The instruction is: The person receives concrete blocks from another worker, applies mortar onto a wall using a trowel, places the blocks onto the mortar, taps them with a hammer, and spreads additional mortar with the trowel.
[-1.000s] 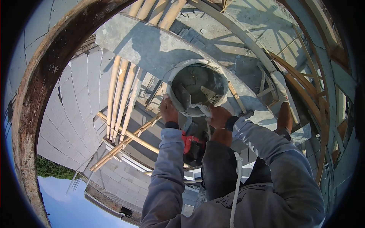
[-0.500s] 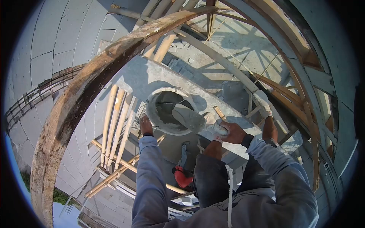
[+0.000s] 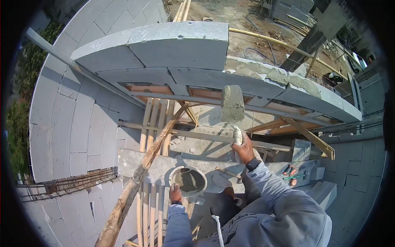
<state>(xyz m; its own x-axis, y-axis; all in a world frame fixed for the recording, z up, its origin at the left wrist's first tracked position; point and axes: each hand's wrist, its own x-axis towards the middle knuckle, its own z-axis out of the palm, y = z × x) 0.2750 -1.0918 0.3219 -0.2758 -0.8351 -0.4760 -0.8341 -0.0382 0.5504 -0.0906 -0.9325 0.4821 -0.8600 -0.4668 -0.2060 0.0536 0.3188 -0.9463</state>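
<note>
My right hand (image 3: pixel 244 150) grips the pale, mortar-crusted handle of a trowel (image 3: pixel 233 105). Its blade is raised in front of the grey block wall (image 3: pixel 181 53), and grey mortar coats it. My left hand (image 3: pixel 175 193) is closed on the left rim of a round bucket (image 3: pixel 202 173). Wet grey mortar (image 3: pixel 188 181) lies inside that bucket, which stands on a plank (image 3: pixel 140 161). Fresh mortar (image 3: pixel 284 77) runs along the lower top course of the wall, right of a higher block.
A rough wooden pole (image 3: pixel 135 181) slants up on the left, beside several round poles (image 3: pixel 155 117). A hammer (image 3: pixel 227 172) and red-handled tools (image 3: pixel 290 170) lie on the plank to the right. Wooden braces (image 3: pixel 310 138) stand against the wall.
The trowel has come up out of the bucket and forward to the wall in my right hand. My left hand stays at the bucket, while the view has tilted up toward the wall.
</note>
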